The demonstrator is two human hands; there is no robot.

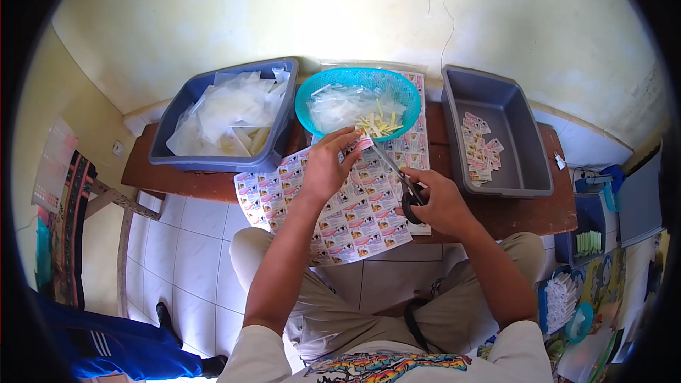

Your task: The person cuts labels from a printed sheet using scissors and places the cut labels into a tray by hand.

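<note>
My left hand (331,164) pinches a small printed label (364,143) near the rim of the turquoise basket. Black-handled scissors (390,163) are in my right hand (434,202), their blades pointing up and left at the label. Beneath both hands, a large sheet of printed labels (347,222) hangs over the front edge of the wooden table. Clear plastic and thin yellowish strips (381,125) lie in the turquoise basket (312,81). Several cut labels (479,147) rest at the left side of the right grey tub (521,110).
A grey-blue tub (281,128) full of translucent plastic bags (230,110) stands on the left of the brown table (177,181). Another person's blue-clad leg (120,337) is at lower left. More containers with green and white bundles (588,243) are at right.
</note>
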